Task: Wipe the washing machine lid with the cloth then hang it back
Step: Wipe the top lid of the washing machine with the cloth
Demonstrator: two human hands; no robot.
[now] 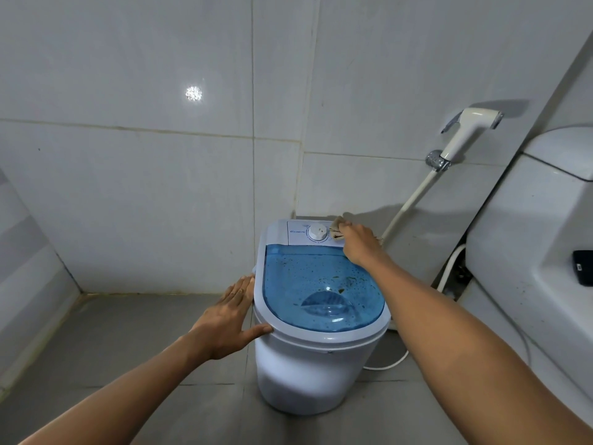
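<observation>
A small white washing machine (308, 374) stands on the grey floor in the corner. Its translucent blue lid (308, 284) is speckled with dark spots and droplets. Behind the lid is a white control panel with a round dial (317, 233). My right hand (359, 244) presses a small beige cloth (337, 228) onto the panel's right side, beside the dial. My left hand (229, 319) lies flat, fingers spread, against the machine's left rim, with the thumb on the front edge.
White tiled walls close in behind and to the left. A white spray nozzle (465, 130) hangs on a wall holder, its hose running down behind the machine. A toilet tank (529, 226) stands on the right, with a black object (582, 268) on it.
</observation>
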